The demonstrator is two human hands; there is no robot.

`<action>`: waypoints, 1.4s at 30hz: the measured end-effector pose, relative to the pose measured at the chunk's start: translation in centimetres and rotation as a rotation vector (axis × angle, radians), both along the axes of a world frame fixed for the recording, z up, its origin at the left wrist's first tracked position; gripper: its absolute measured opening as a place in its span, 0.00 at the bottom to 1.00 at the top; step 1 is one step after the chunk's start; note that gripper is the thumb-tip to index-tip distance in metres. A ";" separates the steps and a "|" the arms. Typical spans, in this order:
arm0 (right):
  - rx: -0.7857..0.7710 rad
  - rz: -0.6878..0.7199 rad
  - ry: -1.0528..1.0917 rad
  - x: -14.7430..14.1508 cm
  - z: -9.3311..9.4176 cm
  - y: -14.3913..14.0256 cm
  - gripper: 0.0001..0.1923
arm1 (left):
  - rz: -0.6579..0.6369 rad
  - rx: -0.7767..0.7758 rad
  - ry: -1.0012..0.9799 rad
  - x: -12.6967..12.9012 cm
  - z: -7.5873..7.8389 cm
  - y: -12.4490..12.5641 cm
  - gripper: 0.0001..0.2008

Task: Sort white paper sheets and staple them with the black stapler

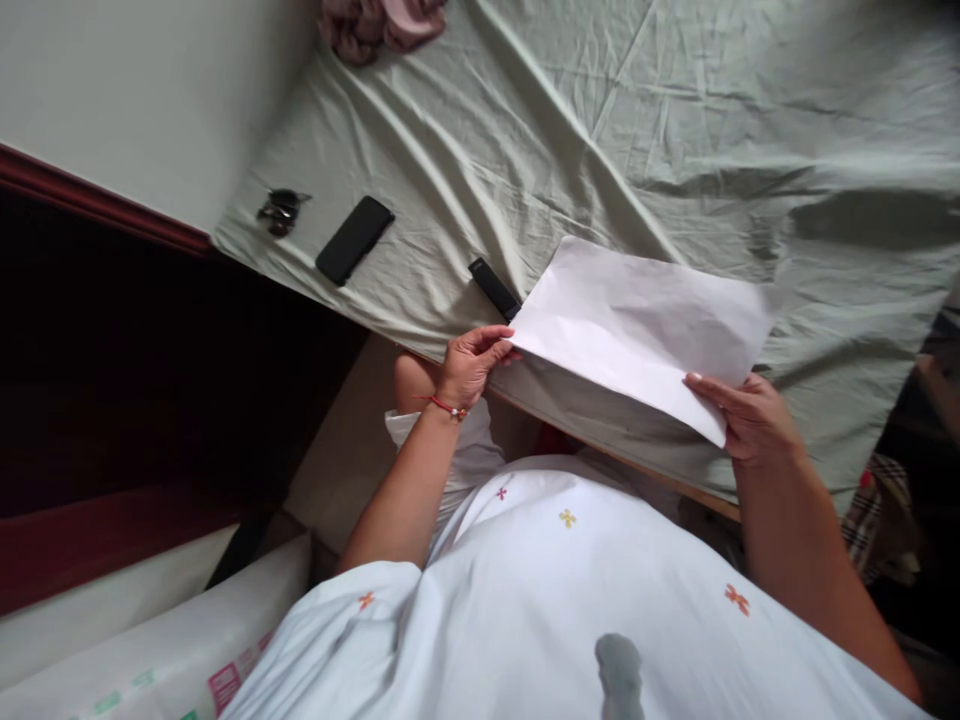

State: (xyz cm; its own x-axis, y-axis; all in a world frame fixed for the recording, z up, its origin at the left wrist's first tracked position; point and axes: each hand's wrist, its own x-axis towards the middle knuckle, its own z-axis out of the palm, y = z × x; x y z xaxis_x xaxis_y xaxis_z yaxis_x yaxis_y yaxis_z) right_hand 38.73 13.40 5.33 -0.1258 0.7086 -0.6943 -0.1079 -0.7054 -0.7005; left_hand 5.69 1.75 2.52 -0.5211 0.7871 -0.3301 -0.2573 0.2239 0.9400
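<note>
A white sheet of paper [637, 320] is held by its near edge over the bed. My left hand [472, 365] pinches the near left corner between thumb and fingers. At the near right corner, my right hand [754, 415] grips the sheet with the thumb on top and the fingers mostly hidden beneath. The paper bows slightly and appears blank on the side facing me. Just beyond my left hand lies a small black stapler-like object [493, 288], its near end by the paper's left edge.
A black phone-like object [355, 240] and dark sunglasses [282, 210] lie on the pale green bedsheet [450, 180] to the left. Bunched pink cloth [379, 25] sits at the far edge. The bed's edge runs close to my body; a large white printed bag [172, 640] stands lower left.
</note>
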 end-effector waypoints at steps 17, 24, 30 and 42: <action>-0.008 0.016 -0.007 0.0 -0.5 0.1 0.28 | 0.023 0.005 0.047 0.2 -0.6 0.6 0.24; -0.012 -0.016 -0.029 -0.1 -0.4 0.1 0.31 | 0.063 -0.160 0.054 0.9 0.3 1.7 0.14; 0.001 -0.027 -0.018 -0.1 -0.4 0.1 0.31 | 0.065 -0.260 0.072 1.2 1.0 2.4 0.09; 0.023 0.010 -0.016 0.2 -1.0 0.0 0.28 | 0.065 -0.251 -0.028 0.7 1.1 1.8 0.09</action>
